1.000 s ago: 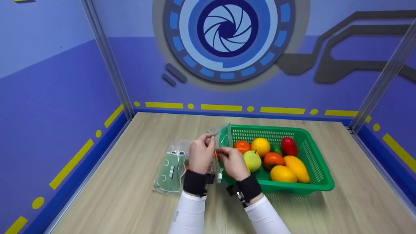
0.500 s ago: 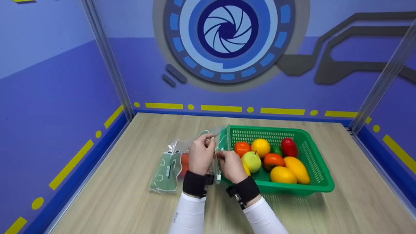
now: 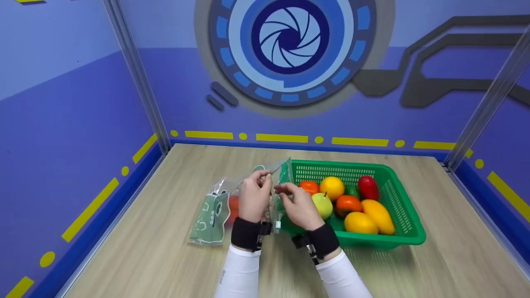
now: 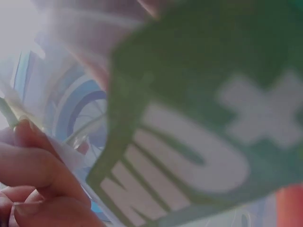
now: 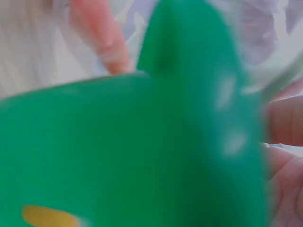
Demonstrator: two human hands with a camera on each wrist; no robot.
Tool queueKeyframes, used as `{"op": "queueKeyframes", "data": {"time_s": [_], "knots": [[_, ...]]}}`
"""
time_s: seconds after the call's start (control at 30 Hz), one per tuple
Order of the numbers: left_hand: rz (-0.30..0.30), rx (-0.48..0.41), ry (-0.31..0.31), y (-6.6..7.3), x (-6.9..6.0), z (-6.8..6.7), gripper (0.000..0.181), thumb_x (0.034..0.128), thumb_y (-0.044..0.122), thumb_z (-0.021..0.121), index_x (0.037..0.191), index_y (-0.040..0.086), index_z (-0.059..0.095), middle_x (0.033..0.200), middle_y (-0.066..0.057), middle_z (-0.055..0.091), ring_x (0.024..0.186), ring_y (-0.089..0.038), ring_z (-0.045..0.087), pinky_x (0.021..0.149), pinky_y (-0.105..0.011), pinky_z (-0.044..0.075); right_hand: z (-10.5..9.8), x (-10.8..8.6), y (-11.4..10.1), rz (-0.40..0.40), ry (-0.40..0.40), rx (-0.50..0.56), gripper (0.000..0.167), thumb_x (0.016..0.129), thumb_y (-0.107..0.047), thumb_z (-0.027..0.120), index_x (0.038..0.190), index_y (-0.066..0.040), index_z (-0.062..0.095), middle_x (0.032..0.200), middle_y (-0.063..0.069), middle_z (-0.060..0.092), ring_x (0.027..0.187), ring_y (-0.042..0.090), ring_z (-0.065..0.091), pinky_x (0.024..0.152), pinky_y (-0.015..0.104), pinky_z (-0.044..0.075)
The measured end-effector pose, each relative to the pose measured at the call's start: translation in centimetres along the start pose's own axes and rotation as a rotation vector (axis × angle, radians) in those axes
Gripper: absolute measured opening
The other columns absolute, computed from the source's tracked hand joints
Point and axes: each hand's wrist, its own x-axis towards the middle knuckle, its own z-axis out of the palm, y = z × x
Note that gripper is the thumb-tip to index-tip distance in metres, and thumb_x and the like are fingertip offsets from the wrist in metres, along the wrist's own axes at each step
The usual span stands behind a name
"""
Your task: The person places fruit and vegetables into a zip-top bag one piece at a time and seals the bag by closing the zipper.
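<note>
My left hand (image 3: 254,198) pinches the top edge of a clear zip bag (image 3: 285,169) with a white slider at its near end. In the left wrist view the printed bag (image 4: 189,142) hangs close to the fingers, with white lettering on green. My right hand (image 3: 301,209) hovers over the basket's left side, fingers bent but apart, fingertips close to the bag's edge. The green basket (image 3: 383,240) beside it holds a yellow-green pear (image 3: 322,205), orange-red fruits (image 3: 348,204) and mangoes (image 3: 377,215). Blurred green covers much of the right wrist view.
Left of my hands, another green-printed clear bag (image 3: 209,219) lies on the wooden table (image 3: 157,248). Red-orange fruit (image 3: 233,207) shows through plastic near it; which bag contains it I cannot tell. Blue panels (image 3: 265,120) stand behind and at both sides.
The right hand has shifted slightly away from the bag's edge, its fingers spread further. An orange patch by its fingertips a second ago is gone. Both bags have edged slightly left.
</note>
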Motion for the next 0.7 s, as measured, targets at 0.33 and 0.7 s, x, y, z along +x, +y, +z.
{"op": "queueKeyframes", "data": {"time_s": [0.33,0.7], "knots": [[-0.025,0.001,-0.008,-0.1,0.0,0.1,0.019,0.0976,0.013,0.065,0.11,0.004,0.077,0.066,0.004,0.052,0.054,-0.009,0.049,0.053,-0.023,0.04,-3.1,-0.3,-0.7,0.041,0.139,0.113,0.018,0.103,-0.01,0.06,0.116,-0.008,0.072,0.113,0.009,0.074,0.105,0.025,0.066,0.093,0.04,0.055],[-0.018,-0.007,-0.016,-0.2,0.0,0.2,0.019,0.0975,0.012,0.065,0.11,0.004,0.077,0.067,0.003,0.052,0.054,-0.01,0.05,0.053,-0.023,0.042,-7.8,-0.6,1.2,0.107,0.398,0.156,0.019,0.104,-0.009,0.057,0.114,-0.002,0.071,0.113,0.017,0.073,0.102,0.021,0.061,0.093,0.024,0.046]]}}
